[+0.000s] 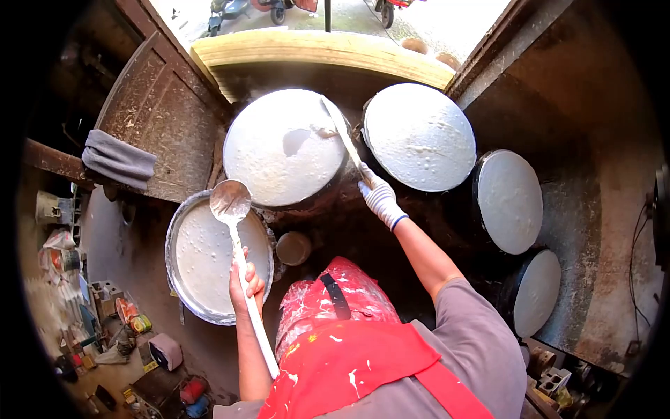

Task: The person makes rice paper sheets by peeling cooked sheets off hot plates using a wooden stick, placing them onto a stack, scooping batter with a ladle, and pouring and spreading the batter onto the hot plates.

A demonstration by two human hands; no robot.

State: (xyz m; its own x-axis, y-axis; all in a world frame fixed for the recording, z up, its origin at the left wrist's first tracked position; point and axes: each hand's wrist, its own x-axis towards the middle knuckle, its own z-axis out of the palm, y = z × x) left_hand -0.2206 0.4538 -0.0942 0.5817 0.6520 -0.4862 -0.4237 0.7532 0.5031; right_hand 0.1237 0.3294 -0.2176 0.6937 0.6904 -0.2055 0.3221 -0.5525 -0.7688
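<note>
My left hand point(248, 283) is bare and wraps round the white handle of a ladle point(230, 200). The ladle's bowl is coated with batter and hangs over the upper rim of a round tub of pale batter point(209, 262). In a striped white glove, my right hand point(379, 197) grips a flat wooden spreader point(342, 133). That spreader lies across the right part of a large round griddle point(269, 164) covered with white batter. A bare darker patch shows near the middle of the batter layer.
Three more round batter-covered griddles point(420, 140), point(510, 202), point(537, 293) curve down the right side. A small round container point(293, 248) stands beside the tub. A grey cloth point(118, 159) hangs on a brown board at left. Beyond a wooden beam point(321, 52) are parked scooters.
</note>
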